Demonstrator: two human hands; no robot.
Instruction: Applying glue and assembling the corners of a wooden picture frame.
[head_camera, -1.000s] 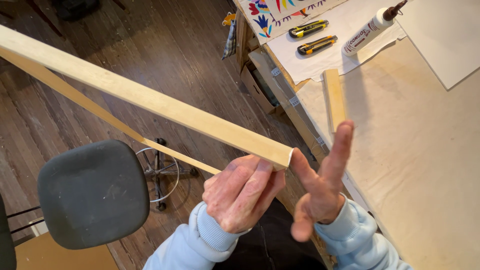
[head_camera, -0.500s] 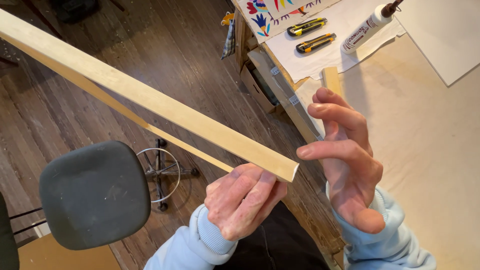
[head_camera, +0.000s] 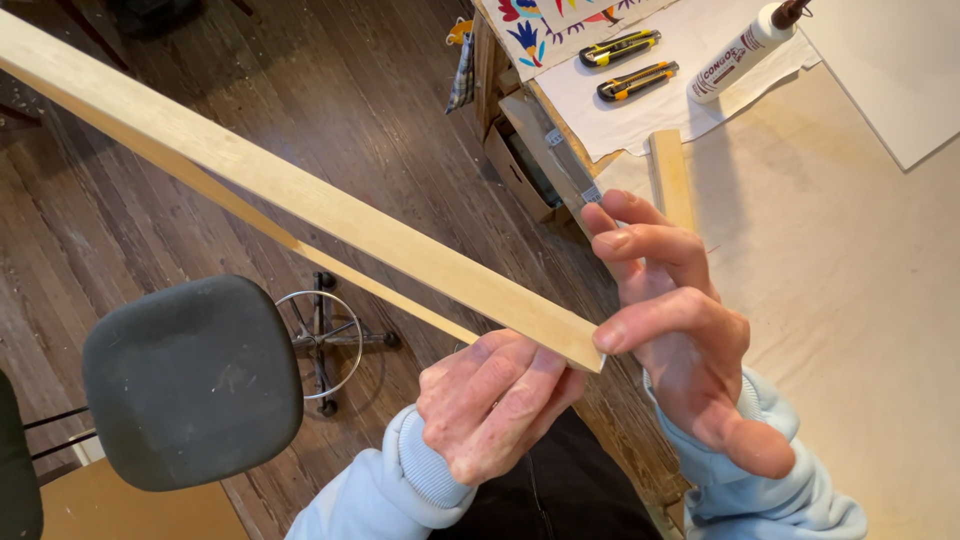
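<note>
- The left hand (head_camera: 495, 405) is clenched around the near end of a long, pale, flat wooden strip (head_camera: 300, 195), gripping it from below
- A second, thinner pale wooden strip (head_camera: 300, 245) runs beneath the first; the two converge at the left hand, and whether they are joined cannot be told
- Both strips extend away to the upper left, held in the air over the dark plank floor (head_camera: 330, 90) and above the grey padded swivel stool (head_camera: 190, 380)
- The right hand (head_camera: 680, 330) holds nothing; its fingers are spread and slightly curled, with the index fingertip touching the cut end of the upper strip
- A short pale wooden piece (head_camera: 672, 175) lies on the cream cloth-covered worktable (head_camera: 860, 280), just beyond the right hand
- A white glue bottle with a brown nozzle (head_camera: 745, 50) and two yellow-and-black utility knives (head_camera: 628, 62) rest on a white sheet (head_camera: 640, 105) at the far table edge
- Progress, as judged: the strip end is being felt or checked; no glue shows on it, the bottle stands apart, and the short piece is not yet fitted
</note>
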